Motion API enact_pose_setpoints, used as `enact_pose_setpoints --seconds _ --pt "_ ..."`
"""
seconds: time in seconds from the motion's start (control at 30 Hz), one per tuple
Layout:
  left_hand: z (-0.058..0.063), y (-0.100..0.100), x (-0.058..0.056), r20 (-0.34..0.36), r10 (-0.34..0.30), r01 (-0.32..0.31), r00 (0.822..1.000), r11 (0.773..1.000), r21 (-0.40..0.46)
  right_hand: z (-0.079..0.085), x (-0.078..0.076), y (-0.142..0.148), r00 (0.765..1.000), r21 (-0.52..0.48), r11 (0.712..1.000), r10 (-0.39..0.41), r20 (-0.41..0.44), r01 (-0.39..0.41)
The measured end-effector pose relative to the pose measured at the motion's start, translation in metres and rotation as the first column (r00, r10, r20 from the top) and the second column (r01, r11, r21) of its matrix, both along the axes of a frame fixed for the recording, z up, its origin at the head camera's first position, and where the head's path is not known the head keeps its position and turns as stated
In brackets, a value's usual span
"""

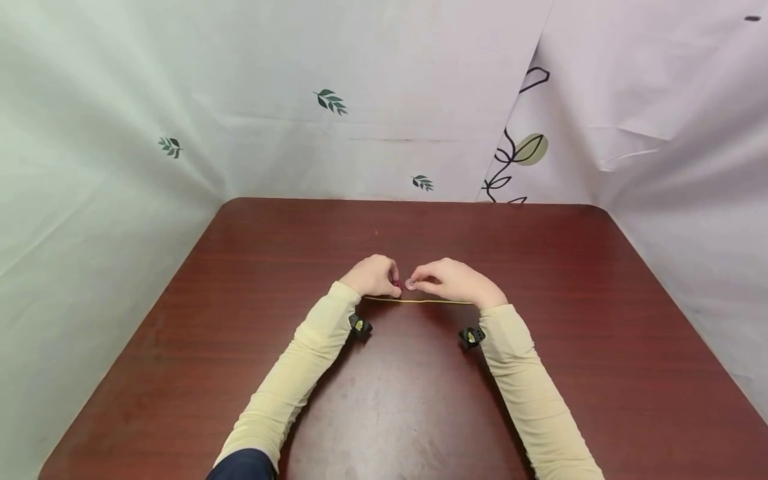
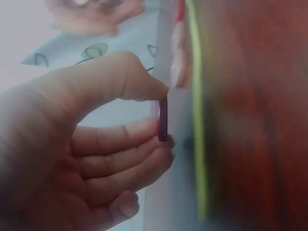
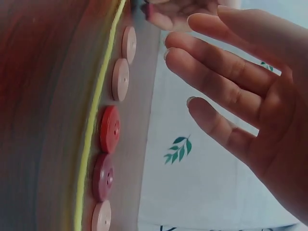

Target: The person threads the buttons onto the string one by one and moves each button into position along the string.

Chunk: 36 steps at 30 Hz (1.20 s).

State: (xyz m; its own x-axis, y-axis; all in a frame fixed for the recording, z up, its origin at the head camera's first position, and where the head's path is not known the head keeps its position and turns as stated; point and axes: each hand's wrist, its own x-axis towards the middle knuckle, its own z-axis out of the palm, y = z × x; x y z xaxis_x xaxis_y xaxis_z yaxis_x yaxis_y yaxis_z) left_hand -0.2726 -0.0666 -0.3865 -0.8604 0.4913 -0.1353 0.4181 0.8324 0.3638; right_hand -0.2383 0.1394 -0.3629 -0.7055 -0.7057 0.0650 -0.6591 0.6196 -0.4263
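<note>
My left hand [image 1: 373, 275] pinches a dark purple-red button [image 2: 163, 119] between thumb and fingers, seen edge-on in the left wrist view. My right hand [image 3: 236, 72] has fairly straight fingers, and no button shows in its grip. Beside its fingertips in the head view is a pale pink button [image 1: 411, 285]; touching cannot be told. The right wrist view shows a row of buttons: two pale pink ones [image 3: 121, 79], a red button [image 3: 110, 129], a mauve button [image 3: 103, 177] and another pale pink button [image 3: 101, 219]. A yellow cord [image 1: 420, 301] runs alongside them.
The brown wooden table [image 1: 408, 393] extends around both hands. A white cloth [image 1: 252, 80] with leaf prints hangs behind it and along the sides. Black wrist cameras [image 1: 472, 336] sit beneath both forearms, close to the tabletop.
</note>
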Motion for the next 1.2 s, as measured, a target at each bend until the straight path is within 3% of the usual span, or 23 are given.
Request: enact_pose_setpoints --seconds 0.27,0.47,0.73,0.97,1.07,1.2 --pt "0.012 -0.018 -0.009 -0.024 -0.027 0.028 0.999 0.997 0.072 -0.003 0.002 -0.028 0.999 0.126 0.991 0.051 -0.013 -0.049" --pt "0.013 -0.033 -0.017 -0.046 -0.069 0.074 0.997 0.992 0.103 -0.002 -0.004 -0.062 0.997 0.241 0.969 -0.047 -0.057 0.059" --pt "0.012 -0.048 -0.022 -0.027 -0.004 0.008 1.000 0.992 0.125 -0.009 -0.008 -0.091 0.993 0.356 0.927 -0.105 -0.056 0.118" --pt "0.018 -0.048 -0.020 -0.036 -0.003 0.008 0.999 0.992 0.129 -0.012 -0.005 -0.091 0.993 0.356 0.930 -0.114 0.032 0.095" --pt "0.019 -0.048 -0.018 -0.051 0.004 0.003 0.999 0.991 0.136 -0.014 -0.004 -0.082 0.992 0.278 0.958 -0.100 0.083 0.073" --pt "0.021 -0.048 -0.015 -0.069 -0.021 0.036 0.997 0.974 0.223 -0.013 -0.004 -0.066 0.988 0.115 0.990 -0.091 0.122 0.077"
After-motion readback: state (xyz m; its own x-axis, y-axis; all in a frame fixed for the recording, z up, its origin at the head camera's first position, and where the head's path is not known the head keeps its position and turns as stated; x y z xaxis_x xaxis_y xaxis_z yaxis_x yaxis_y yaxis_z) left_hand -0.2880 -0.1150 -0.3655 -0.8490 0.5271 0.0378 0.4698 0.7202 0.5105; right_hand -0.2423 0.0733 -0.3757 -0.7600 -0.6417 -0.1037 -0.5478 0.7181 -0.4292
